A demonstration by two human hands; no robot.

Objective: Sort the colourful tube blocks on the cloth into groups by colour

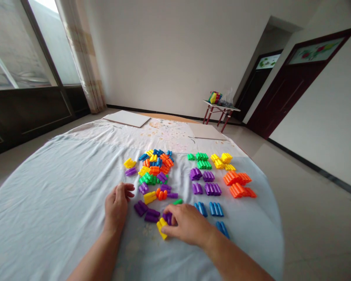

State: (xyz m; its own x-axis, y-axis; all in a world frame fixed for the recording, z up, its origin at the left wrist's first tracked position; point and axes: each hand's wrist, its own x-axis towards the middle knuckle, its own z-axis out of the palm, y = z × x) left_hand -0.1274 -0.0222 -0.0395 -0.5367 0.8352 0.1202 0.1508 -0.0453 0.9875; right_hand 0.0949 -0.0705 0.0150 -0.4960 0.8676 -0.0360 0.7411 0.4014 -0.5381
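- Cloth-covered table (61, 195), pale wall (163, 58) behind.
- Colour groups (213, 189), right side: apparently spaced to keep like with like.
- Left hand (117, 203): empty, fingers loosely bent, beside mixed pile (155, 170).
- Right hand (187, 224): over purple block (169, 221), thumb at yellow block (162, 226), near side; cannot tell whether clamped.

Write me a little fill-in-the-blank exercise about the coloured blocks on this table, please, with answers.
1. The thumb of the right hand is at a block coloured ____.
2. Of the neat groups, the group farthest right is coloured ____.
3. The neat purple group lies between the green group and the group coloured ____.

Missing words: yellow; orange; blue.
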